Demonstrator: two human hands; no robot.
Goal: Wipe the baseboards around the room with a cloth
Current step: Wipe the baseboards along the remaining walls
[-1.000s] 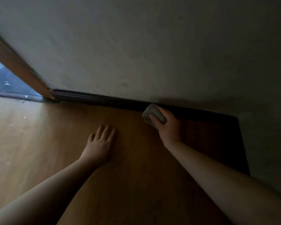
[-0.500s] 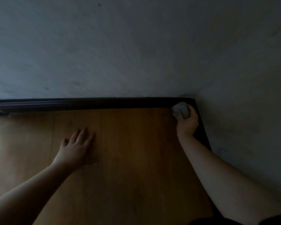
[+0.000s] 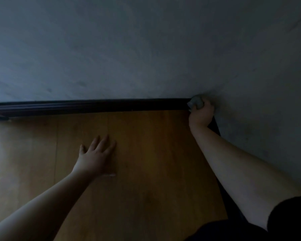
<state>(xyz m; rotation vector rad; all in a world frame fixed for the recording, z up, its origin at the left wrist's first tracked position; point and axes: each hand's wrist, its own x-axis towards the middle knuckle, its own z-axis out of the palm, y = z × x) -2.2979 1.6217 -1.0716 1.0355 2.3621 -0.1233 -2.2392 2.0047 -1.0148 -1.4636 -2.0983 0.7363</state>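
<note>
Where the two walls meet, we have our right hand point(image 3: 201, 113) pushed into the corner, fingers curled tight round a bunched grey cloth point(image 3: 195, 103) that presses against the end of the dark baseboard point(image 3: 94, 106). We judge the cloth is wadded into a ball so that it can be driven into the angle, where dust tends to gather and a flat fold would not reach. The baseboard runs left along the foot of the grey wall point(image 3: 129, 58), and a second length turns toward us beneath our right forearm, mostly hidden by it. Our left hand point(image 3: 96, 157) lies flat on the wooden floor point(image 3: 155, 162), fingers straight and spread, holding nothing; it seems to be there to prop our weight while we lean low and reach. The light is dim, so we cannot tell how clean the board is. The side run looks like the next stretch.
</note>
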